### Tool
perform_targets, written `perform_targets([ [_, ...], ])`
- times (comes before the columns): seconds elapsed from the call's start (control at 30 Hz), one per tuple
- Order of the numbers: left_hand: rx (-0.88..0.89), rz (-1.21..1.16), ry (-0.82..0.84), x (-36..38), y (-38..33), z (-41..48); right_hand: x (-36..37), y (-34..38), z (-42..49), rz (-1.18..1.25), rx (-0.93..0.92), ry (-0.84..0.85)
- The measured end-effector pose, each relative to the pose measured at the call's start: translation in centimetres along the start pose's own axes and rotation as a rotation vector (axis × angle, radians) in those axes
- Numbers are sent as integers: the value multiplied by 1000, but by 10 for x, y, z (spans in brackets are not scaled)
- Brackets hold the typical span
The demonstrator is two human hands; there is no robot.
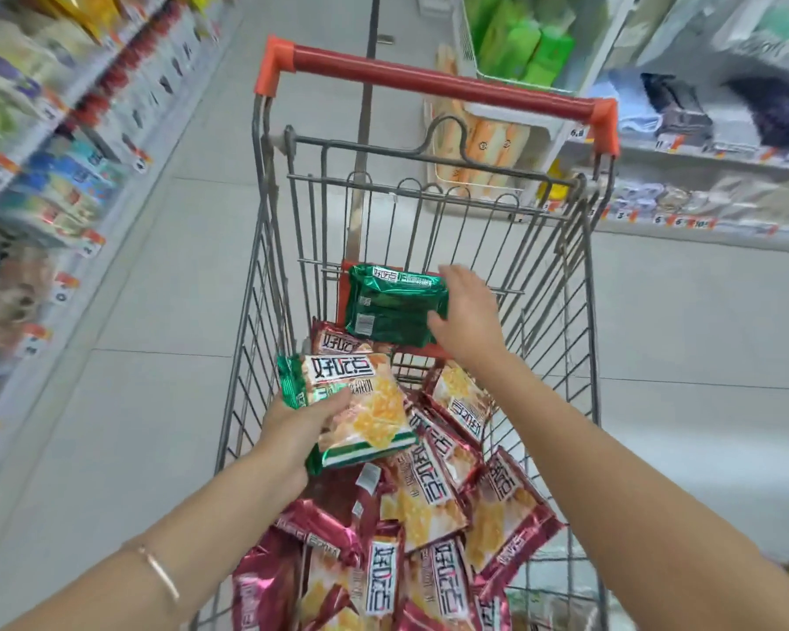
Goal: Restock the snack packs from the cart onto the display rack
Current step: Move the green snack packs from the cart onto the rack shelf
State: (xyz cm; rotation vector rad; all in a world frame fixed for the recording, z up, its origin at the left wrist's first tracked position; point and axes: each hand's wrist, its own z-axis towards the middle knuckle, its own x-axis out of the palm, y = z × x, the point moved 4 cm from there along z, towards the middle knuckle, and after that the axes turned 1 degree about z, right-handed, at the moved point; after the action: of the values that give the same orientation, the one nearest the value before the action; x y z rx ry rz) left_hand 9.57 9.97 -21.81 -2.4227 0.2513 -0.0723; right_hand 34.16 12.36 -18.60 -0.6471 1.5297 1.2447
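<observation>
A wire shopping cart [265, 311] with a red handle fills the middle of the view. Several red and green snack packs [433, 507] lie heaped in its basket. My left hand [299, 425] grips a green-edged snack pack [361, 407] at the cart's left side, lifted just above the heap. My right hand [468, 311] holds a dark green snack pack [390, 307] by its right edge, back side up, over the cart's red child-seat flap. The display rack [42, 184] with blurred stocked packs runs along the left.
The aisle floor [156, 357] is pale grey tile. On the right stand shelves [702, 175] with folded cloth goods and price tags, plus a white basket of green packs [524, 43] and orange-wrapped rolls beyond the cart handle.
</observation>
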Motion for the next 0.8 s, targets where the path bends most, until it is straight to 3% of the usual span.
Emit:
perform_targets([
  [0.07, -27, -13, 6, -3, 8, 0, 28, 0, 3, -206, -105, 156],
  [0.17, -25, -52, 42, -3, 12, -8, 52, -19, -9, -449, 16, 194],
  [0.27, 4, -44, 29, -6, 17, -4, 50, -36, -20, -285, 148, 160],
  [0.37, 3, -75, 45, -6, 19, -9, 46, -31, -41, -58, 63, 222],
  [0.53, -50, -168, 81, -3, 18, -15, 12, -6, -109, -106, -345, -401],
  [0.63, -9, -145, 92, 3, 11, -17, -1, 7, -135, -92, -505, -435],
  [0.8, 27, -89, 184, 15, 1, -23, -15, 25, -166, -78, -570, -440],
])
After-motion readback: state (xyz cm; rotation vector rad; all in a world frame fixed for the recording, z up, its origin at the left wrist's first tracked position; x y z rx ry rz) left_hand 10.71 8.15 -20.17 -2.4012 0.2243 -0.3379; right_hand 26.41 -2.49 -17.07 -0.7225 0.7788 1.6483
